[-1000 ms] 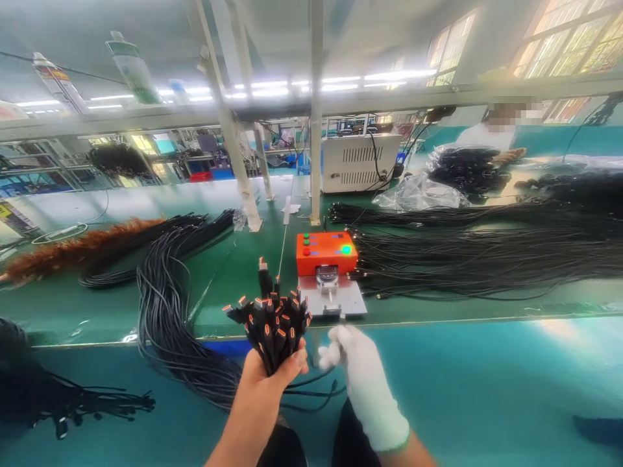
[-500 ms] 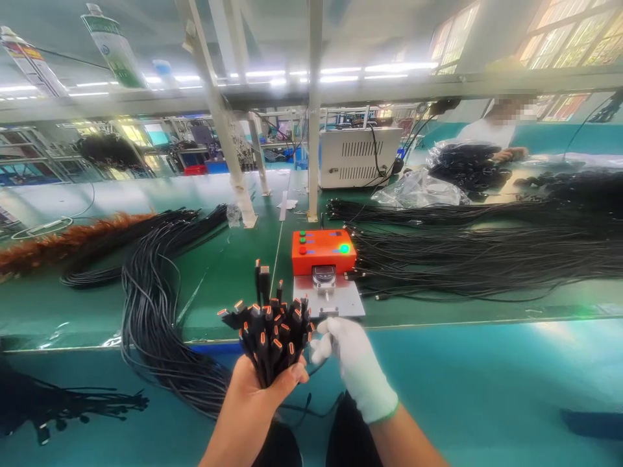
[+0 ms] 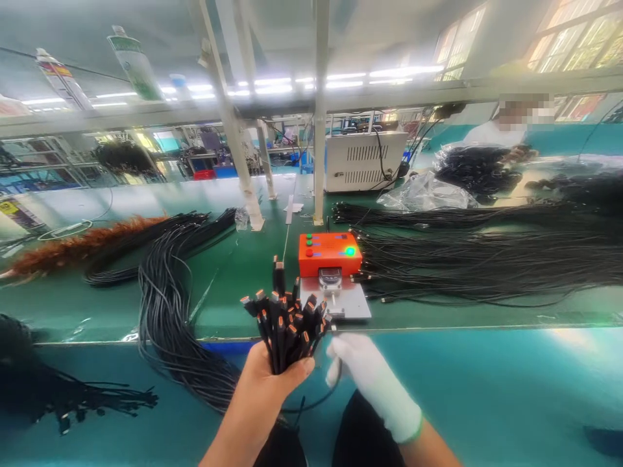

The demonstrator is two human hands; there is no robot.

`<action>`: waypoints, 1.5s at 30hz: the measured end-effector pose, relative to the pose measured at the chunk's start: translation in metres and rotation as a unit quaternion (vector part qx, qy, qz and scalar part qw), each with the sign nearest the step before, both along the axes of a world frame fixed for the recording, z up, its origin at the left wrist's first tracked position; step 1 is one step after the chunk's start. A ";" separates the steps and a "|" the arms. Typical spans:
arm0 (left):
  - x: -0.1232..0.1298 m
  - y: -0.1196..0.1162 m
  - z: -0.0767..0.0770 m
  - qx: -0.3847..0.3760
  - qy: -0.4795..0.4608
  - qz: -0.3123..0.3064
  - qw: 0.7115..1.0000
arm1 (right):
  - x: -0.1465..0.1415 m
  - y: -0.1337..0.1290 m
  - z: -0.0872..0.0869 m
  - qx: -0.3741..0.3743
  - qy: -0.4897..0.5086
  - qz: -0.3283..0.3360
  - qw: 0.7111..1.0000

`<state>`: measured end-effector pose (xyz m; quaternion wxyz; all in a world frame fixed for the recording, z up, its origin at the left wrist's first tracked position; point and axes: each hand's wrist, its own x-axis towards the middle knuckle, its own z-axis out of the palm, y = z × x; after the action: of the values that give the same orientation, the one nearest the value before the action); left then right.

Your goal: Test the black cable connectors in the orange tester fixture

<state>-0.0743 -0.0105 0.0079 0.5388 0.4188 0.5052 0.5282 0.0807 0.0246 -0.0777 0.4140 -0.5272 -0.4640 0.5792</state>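
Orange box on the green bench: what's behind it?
Behind the orange box, a white post stands on the bench; farther back sits a pale vented case. Whatever lies on the strip directly behind the box, covered by its body, cannot be seen.

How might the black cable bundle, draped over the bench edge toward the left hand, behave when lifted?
Probably floppy: the cable bundle curves and sags over the bench edge. It may feel heavy, having many strands. These might slide apart, as no tie shows there.

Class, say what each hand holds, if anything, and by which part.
The left hand grips a bunch of cables below the plugs; the gloved right hand pinches one cable near its plug.
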 end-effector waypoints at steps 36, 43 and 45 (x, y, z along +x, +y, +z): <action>0.005 -0.011 -0.001 -0.005 -0.010 0.074 0.997 | -0.022 0.014 0.004 0.031 0.179 -0.094 0.979; 0.001 -0.007 0.002 -0.011 0.011 0.052 0.999 | -0.022 0.014 0.001 0.032 0.192 -0.078 0.978; 0.002 -0.007 0.003 -0.015 -0.003 0.058 0.998 | -0.017 0.010 0.000 0.025 0.145 -0.040 0.988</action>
<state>-0.0723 -0.0174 0.0112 0.5147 0.3791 0.5349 0.5525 0.0636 0.0341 -0.0781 0.5129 -0.4450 -0.3918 0.6208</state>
